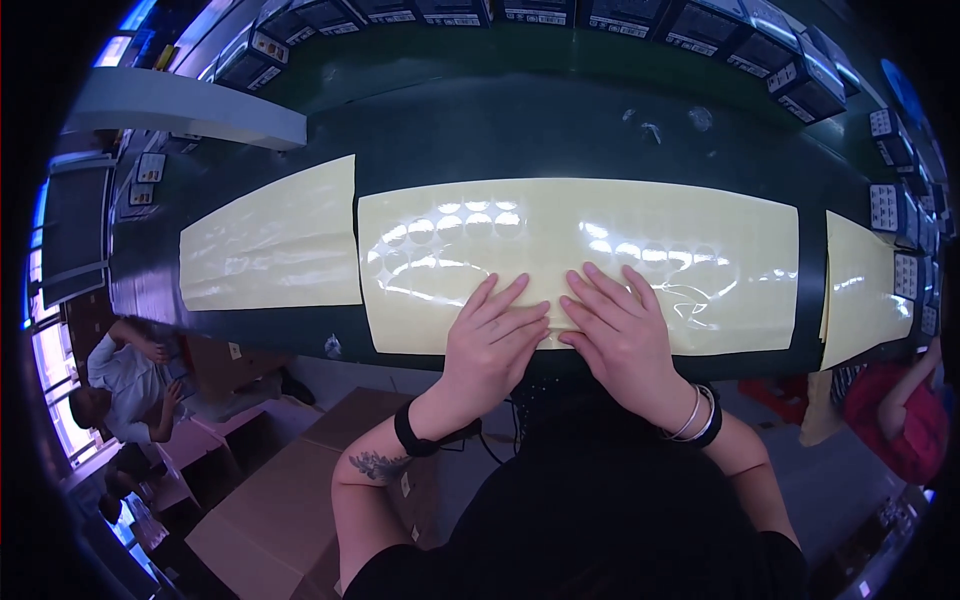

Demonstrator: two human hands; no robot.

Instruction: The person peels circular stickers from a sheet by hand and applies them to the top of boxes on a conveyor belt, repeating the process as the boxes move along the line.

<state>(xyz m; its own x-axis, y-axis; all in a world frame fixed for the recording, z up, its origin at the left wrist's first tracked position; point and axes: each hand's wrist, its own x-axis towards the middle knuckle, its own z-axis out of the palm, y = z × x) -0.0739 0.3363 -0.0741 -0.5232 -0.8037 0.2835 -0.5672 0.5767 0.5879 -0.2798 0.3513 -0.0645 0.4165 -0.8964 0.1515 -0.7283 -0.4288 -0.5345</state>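
A glossy pale-yellow sheet (555,250) lies flat on the dark green table, its long side toward me. Rows of round clear stickers (422,231) show on its left half, and more round outlines on its right half. My left hand (495,330) rests on the sheet near its front edge, fingers spread, with nothing visible in it. Beside it, my right hand (620,330) also lies on the sheet with its fingers stretched out. The thumbs are close together without a visible object between them. Whatever lies under the palms is hidden.
Another yellow sheet (270,245) lies to the left, and one more (865,285) to the right. Dark boxes (708,25) line the table's far side. A white beam (190,105) reaches in at the upper left. Cardboard (290,490) is below, and other people sit at both sides.
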